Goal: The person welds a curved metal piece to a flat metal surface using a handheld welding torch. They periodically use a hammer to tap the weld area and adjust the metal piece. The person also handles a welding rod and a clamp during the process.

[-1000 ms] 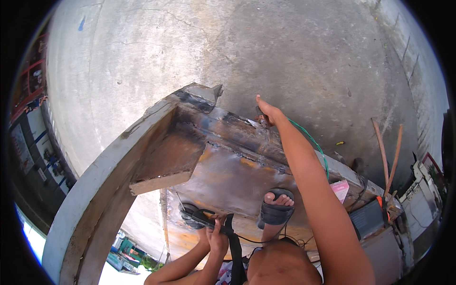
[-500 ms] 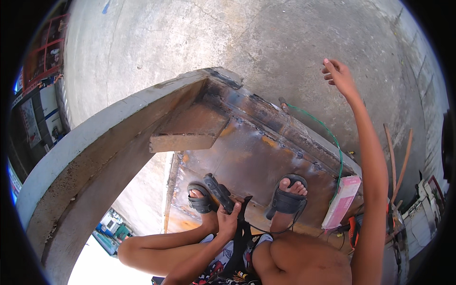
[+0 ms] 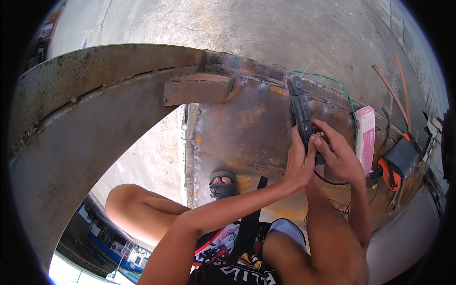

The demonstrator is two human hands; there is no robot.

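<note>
My left hand [image 3: 299, 163] and my right hand [image 3: 334, 154] are closed around the handle of a black electrode holder [image 3: 298, 97], its jaw end pointing up, a thin rod at the tip. A black cable hangs from its lower end. Under the holder lies a rusty steel plate [image 3: 247, 128] with weld beads along its edges. A short steel block [image 3: 194, 92] juts from a large curved steel beam [image 3: 85, 133] on the left.
A pink box [image 3: 365, 142] stands right of my hands beside a green wire [image 3: 350, 99]. A grey and orange machine [image 3: 401, 159] and two wooden sticks [image 3: 389, 90] are farther right. My sandalled foot [image 3: 222, 185] rests on the plate. Concrete ground [image 3: 237, 23] lies beyond the steelwork.
My right hand came back from over the concrete onto the tool. My left hand raised the holder rightward to meet it. The view has shifted, bringing the curved beam higher.
</note>
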